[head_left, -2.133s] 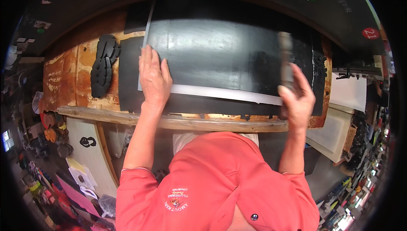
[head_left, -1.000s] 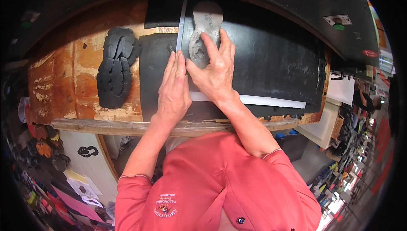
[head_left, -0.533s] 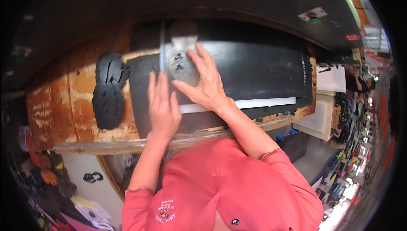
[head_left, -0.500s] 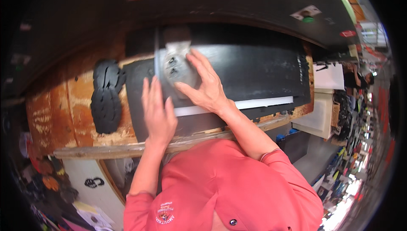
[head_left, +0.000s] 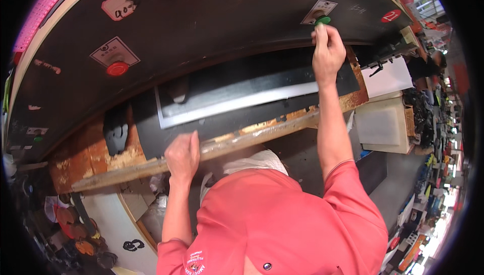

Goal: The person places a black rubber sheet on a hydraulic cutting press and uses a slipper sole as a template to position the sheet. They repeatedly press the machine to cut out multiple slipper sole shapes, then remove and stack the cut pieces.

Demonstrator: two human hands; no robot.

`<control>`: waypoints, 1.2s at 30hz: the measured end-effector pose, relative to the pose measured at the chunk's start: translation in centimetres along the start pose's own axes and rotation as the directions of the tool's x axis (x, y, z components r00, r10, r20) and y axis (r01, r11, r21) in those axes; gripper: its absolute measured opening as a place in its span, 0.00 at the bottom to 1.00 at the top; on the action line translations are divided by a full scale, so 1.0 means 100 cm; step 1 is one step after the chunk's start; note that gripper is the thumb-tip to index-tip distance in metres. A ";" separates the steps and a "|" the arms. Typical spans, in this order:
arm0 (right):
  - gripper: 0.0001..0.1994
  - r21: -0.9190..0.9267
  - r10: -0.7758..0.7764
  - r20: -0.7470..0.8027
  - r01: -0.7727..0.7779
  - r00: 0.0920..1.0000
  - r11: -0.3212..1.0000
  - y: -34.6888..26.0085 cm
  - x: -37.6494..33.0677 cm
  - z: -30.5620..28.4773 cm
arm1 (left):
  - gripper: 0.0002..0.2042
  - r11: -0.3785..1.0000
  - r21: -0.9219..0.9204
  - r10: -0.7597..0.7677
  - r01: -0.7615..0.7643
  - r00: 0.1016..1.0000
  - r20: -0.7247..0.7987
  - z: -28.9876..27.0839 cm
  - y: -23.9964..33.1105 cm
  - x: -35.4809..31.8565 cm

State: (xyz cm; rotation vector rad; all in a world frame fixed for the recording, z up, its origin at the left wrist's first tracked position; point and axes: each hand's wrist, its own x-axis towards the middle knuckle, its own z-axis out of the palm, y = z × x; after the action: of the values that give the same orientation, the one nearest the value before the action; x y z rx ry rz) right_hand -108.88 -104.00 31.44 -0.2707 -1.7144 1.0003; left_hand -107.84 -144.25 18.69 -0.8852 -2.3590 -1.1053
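My right hand [head_left: 328, 55] is raised to the dark machine panel [head_left: 217, 13], fingers curled, its tips at a green push button [head_left: 322, 20]. My left hand [head_left: 182, 156] is closed in a loose fist, thumb up, over the front edge of the wooden bench, with nothing visible in it. Between the hands lies a black sheet [head_left: 242, 86] bordered by white strips [head_left: 237, 102]. A greyish piece [head_left: 177, 96] on the sheet is mostly hidden under the panel. To its left is a dark cut-out piece [head_left: 117, 131], partly covered by the panel.
A red push button [head_left: 117, 67] sits on the panel's left part. The wooden ledge [head_left: 242, 141] runs along the bench's front. White board and a box-like stand [head_left: 383, 124] are at the right. A white panel [head_left: 113, 224] stands at the lower left, near loose scraps.
My right hand has left the greyish piece and risen right to the green button. My left hand has drawn back to the bench edge and closed. The panel now covers more of the bench.
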 end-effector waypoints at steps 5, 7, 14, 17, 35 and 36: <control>0.13 -0.112 0.096 0.189 -0.075 0.977 0.991 -0.002 -0.024 -0.034 | 0.11 0.992 0.107 -0.058 0.065 0.996 -0.067 -0.001 0.003 0.005; 0.13 -0.132 0.035 0.224 -0.005 0.974 0.991 0.004 -0.066 -0.053 | 0.13 0.992 0.106 -0.065 0.075 0.994 -0.092 0.000 0.004 0.009; 0.12 -0.398 0.060 0.480 0.156 0.875 0.904 0.019 -0.145 -0.055 | 0.16 0.979 0.141 -0.138 0.148 0.987 -0.078 -0.004 0.013 0.020; 0.12 -0.397 0.054 0.510 0.179 0.858 0.900 0.017 -0.141 -0.054 | 0.16 0.974 0.158 -0.149 0.163 0.984 -0.098 -0.005 0.015 0.021; 0.13 -0.436 0.379 0.527 -0.141 0.761 0.889 0.025 -0.141 -0.083 | 0.13 0.950 0.145 -0.269 0.275 0.961 -0.058 0.007 0.027 0.015; 0.13 -0.440 0.435 0.510 -0.209 0.742 0.873 0.023 -0.140 -0.084 | 0.12 0.951 0.149 -0.268 0.272 0.962 -0.044 0.007 0.028 0.015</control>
State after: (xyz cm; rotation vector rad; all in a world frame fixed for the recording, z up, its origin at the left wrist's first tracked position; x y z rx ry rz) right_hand -96.73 -107.11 20.77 -0.5563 -2.5087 1.0943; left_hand -107.04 -141.75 20.58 -0.5028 -2.5598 -1.0068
